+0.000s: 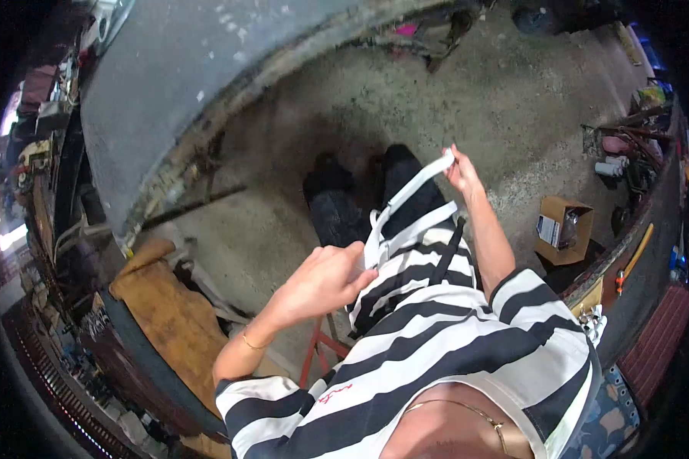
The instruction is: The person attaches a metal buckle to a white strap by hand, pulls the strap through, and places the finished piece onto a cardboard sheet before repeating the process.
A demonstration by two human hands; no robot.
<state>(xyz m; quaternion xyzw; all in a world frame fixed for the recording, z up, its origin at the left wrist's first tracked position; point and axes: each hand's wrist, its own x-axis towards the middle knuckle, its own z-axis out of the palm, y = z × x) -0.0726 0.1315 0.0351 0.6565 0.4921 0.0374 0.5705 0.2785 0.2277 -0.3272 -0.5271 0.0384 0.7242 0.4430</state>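
A flat white strap [415,187] runs in a loop in front of my striped shirt, over my dark trousers. My right hand [462,171] pinches its upper end between thumb and fingers, with the arm reaching forward. Closer to my body, my left hand [321,280] is closed on the lower part, where the strap's layers come together by the thumb. A second length of strap [425,223] slants up to the right beneath the first and ends loose near my right forearm. A thin dark cord [448,252] hangs beside it over my shirt.
Ahead on the left is a large grey worktable [161,84] with a worn edge. A brown padded piece [168,321] lies at my left. On the right stand an open cardboard box [582,237] and a bench with a yellow-handled tool [637,252]. Concrete floor [505,99] shows ahead.
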